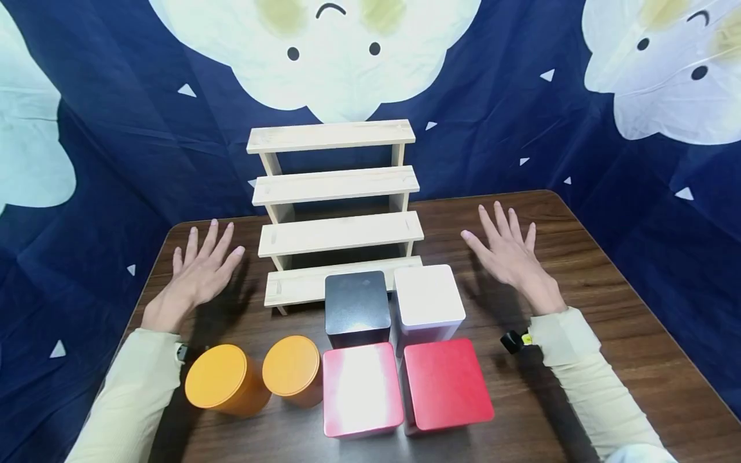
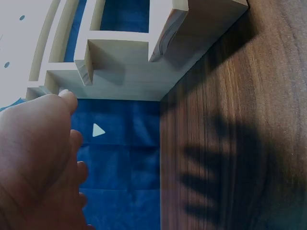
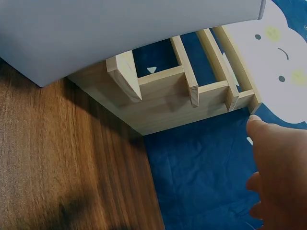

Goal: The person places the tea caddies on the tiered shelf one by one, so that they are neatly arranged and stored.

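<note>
My left hand [image 1: 199, 273] is held over the left side of the table, fingers spread and holding nothing. Over the right side, my right hand [image 1: 509, 254] is likewise spread and empty. Between them stands a stepped wooden shelf [image 1: 341, 233] with several bare upper tiers. A black square tin [image 1: 357, 305] and a white square tin [image 1: 429, 299] stand before its lowest tier, partly hiding it. Nearer me are a pink-red square tin [image 1: 363, 389] and a red square tin [image 1: 447, 384]. To their left stand a larger orange round canister [image 1: 222, 379] and a smaller orange round canister [image 1: 292, 368].
The brown wood-grain table [image 1: 590, 276] has its far edge against a dark blue cloth [image 1: 492, 148] printed with white clouds and triangles. A small black object with a yellow part [image 1: 515, 341] shows beside the right sleeve [image 1: 585, 366].
</note>
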`<state>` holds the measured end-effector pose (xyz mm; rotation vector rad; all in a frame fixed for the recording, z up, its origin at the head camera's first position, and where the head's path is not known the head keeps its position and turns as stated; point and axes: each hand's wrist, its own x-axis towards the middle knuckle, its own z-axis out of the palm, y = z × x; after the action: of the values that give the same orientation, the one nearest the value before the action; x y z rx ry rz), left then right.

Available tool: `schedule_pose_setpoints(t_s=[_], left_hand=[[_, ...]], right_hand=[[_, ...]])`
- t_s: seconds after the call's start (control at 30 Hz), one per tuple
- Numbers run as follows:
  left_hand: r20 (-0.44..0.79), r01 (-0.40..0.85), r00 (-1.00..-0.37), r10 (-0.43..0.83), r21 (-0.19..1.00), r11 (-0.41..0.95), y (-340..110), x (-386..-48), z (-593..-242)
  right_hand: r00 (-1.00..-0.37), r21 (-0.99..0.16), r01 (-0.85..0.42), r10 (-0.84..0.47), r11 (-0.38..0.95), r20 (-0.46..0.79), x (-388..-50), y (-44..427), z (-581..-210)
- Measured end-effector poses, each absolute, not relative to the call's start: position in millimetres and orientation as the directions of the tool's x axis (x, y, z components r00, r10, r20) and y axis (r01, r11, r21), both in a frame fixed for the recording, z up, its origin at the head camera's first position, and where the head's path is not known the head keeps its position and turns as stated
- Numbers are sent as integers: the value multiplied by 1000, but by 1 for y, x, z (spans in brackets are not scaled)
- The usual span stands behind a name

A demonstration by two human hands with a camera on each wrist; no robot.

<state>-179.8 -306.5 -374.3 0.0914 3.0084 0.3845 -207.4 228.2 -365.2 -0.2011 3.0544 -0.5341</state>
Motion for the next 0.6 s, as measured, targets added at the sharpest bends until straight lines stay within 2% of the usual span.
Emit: schedule_pose_setpoints(t_s=[0.23,0.47,0.6], left_hand=[[-135,44,-987,91,313,949,-306,-182,-371],[-244,29,-954,175,505,863,-306,-186,-363],[-309,-15,-932,189,554,832,-305,-185,-358]], right_hand=[[-988,-364,-144,-154,920,2,-208,228,-360],[-968,-520,-228,-250,823,29,-212,227,-356],[-954,-592,-284,-282,754,99,-209,227,-352]])
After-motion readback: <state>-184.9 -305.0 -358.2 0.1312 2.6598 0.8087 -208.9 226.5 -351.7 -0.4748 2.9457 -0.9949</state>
